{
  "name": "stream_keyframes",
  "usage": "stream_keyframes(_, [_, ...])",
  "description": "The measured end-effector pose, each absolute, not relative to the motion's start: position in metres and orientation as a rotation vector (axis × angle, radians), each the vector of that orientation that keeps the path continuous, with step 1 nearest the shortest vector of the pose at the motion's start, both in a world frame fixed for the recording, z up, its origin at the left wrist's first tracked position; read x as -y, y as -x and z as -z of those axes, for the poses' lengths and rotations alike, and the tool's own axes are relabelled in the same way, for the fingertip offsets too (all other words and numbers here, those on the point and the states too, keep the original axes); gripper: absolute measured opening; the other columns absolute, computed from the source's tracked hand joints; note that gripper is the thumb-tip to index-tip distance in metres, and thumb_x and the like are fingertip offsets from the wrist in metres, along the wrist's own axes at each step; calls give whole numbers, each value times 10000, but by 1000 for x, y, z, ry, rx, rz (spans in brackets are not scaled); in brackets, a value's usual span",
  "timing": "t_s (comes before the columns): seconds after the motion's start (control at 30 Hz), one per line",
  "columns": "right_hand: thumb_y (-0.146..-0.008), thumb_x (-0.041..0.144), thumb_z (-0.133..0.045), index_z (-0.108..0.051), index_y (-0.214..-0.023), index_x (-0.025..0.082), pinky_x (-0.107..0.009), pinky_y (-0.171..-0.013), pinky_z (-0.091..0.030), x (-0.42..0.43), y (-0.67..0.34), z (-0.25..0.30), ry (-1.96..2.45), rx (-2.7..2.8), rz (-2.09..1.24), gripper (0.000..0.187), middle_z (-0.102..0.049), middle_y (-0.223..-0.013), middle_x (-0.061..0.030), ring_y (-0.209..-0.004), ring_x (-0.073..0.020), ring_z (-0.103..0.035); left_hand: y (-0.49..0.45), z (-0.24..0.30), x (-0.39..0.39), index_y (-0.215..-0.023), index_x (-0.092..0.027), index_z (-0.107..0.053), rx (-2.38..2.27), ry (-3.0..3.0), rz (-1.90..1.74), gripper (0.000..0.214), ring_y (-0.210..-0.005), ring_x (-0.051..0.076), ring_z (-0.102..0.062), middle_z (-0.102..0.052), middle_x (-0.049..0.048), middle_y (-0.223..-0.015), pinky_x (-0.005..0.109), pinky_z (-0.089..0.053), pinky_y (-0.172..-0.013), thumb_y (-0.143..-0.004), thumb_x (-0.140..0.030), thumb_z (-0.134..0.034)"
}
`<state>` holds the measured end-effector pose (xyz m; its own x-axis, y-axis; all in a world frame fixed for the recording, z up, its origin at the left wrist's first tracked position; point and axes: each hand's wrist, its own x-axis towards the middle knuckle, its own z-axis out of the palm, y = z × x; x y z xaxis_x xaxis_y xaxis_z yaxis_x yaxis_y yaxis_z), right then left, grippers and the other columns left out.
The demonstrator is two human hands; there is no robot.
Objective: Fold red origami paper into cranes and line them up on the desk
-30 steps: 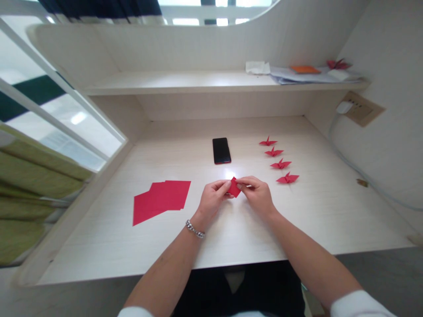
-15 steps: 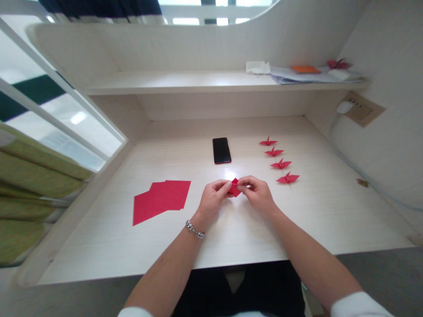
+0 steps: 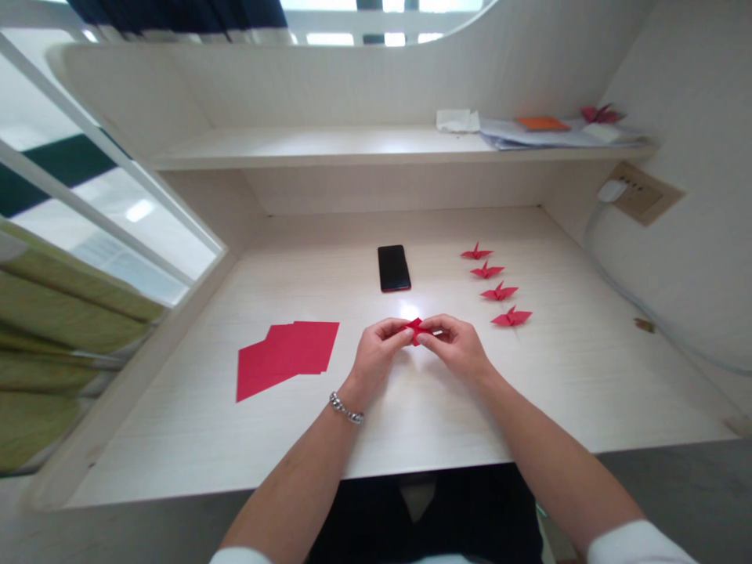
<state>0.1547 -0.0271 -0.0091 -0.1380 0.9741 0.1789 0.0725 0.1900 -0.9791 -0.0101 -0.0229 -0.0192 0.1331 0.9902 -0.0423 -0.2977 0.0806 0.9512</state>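
A small folded piece of red paper [image 3: 417, 330] is pinched between my two hands, just above the desk. My left hand [image 3: 381, 345] grips its left side, thumb in front. From the right, my right hand [image 3: 455, 341] holds the other side, its thumb also across the front. The fingers cover much of the paper, so its full shape is hidden. To the left lie overlapping flat red paper sheets [image 3: 294, 350]. Several red paper cranes stand in a slanting row at the right, the nearest crane [image 3: 511, 317] closest to my right hand.
A black phone [image 3: 393, 268] lies on the desk [image 3: 317, 258] beyond my hands. Papers [image 3: 505, 135], an orange item [image 3: 544, 124] and a red folded flower-like piece [image 3: 602, 114] rest on the shelf. A cable [image 3: 623, 290] runs from the socket plate [image 3: 646, 194] along the right wall.
Both thumbs have come onto the front of the red paper, and its visible shape has altered from a diamond to a narrower, more pointed form. Everything else is unmoved.
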Motion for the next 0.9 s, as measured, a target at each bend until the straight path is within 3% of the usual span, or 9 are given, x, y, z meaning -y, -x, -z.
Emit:
stream_keyframes(0.27, [-800, 326, -655, -636, -883, 199, -292, -633, -530, 27, -153, 12, 1108, 1373, -1088, 153, -695, -746, -24, -678, -179, -666, 10, 16, 23, -861, -138, -739, -1084, -1183, -1168, 213, -776, 181, -657, -732, 77, -847, 289, -503, -743, -689, -261, -766])
stream_keyframes(0.37, [-815, 276, -612, -663, -851, 199, -289, -657, -523, 27, -155, 13, 1139, 1476, -955, 99, -704, -789, -31, -707, -176, -658, 10, 15, 23, -868, -137, -739, -1105, -1202, -1150, 220, -773, 181, -659, -734, 82, -847, 287, -509, -735, -698, -274, -760])
stream_keyframes(0.53, [-778, 300, -667, -692, -986, 194, -304, -722, -542, 28, -155, 11, 1145, 1682, -905, 235, -719, -950, -66, -824, -197, -669, 12, 19, 21, -902, -126, -738, -1131, -1241, -1146, 250, -794, 200, -674, -741, 101, -889, 303, -532, -731, -729, -307, -733])
stream_keyframes(0.6, [-745, 306, -707, -688, -993, 196, -311, -729, -536, 27, -155, 12, 1176, 1743, -861, 272, -716, -947, -64, -809, -195, -662, 13, 22, 21, -934, -130, -740, -1136, -1279, -1140, 260, -817, 211, -682, -743, 106, -915, 310, -539, -736, -747, -310, -717])
stream_keyframes(0.67, [-793, 300, -654, -687, -950, 197, -310, -720, -521, 26, -155, 15, 1225, 1732, -838, 191, -717, -894, -54, -774, -185, -655, 14, 24, 21, -966, -139, -740, -1159, -1329, -1138, 268, -830, 215, -685, -744, 107, -930, 312, -544, -738, -766, -313, -700])
stream_keyframes(0.77, [-840, 315, -586, -671, -842, 191, -289, -665, -489, 23, -155, 21, 1256, 1634, -928, 151, -697, -785, -35, -720, -171, -635, 14, 26, 21, -1035, -154, -725, -1209, -1373, -1181, 307, -833, 210, -688, -744, 102, -929, 308, -545, -742, -781, -323, -694])
stream_keyframes(0.9, [-797, 382, -634, -637, -775, 176, -261, -574, -453, 21, -155, 24, 1194, 1468, -1252, 207, -649, -685, -8, -621, -150, -591, 14, 24, 22, -1128, -162, -677, -1191, -1360, -1252, 386, -827, 205, -698, -745, 91, -913, 312, -551, -758, -789, -344, -697])
